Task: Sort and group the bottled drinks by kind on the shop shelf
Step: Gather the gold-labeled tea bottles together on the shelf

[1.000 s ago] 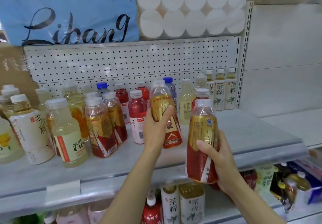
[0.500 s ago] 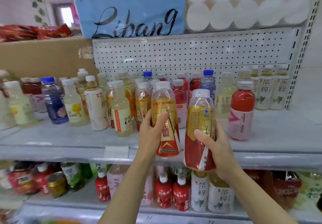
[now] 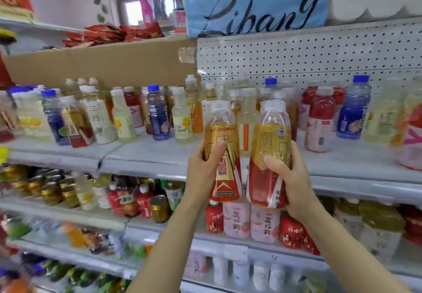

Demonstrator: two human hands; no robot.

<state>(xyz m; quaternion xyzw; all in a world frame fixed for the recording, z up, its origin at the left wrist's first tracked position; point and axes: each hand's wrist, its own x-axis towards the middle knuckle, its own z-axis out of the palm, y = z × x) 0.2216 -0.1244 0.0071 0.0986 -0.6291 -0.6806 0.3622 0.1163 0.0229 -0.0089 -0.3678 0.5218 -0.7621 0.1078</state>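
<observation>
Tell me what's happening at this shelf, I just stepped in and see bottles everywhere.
A person is sorting drinks. The left hand grips one gold-and-red bottle and the right hand grips a matching gold-and-red bottle, both held upright side by side in front of the shelf edge. On the shelf behind them, mixed kinds stand jumbled: blue-capped bottles, red drinks and pale yellow ones.

Grey shelf (image 3: 146,159) bearing mixed bottles (image 3: 157,114)
</observation>
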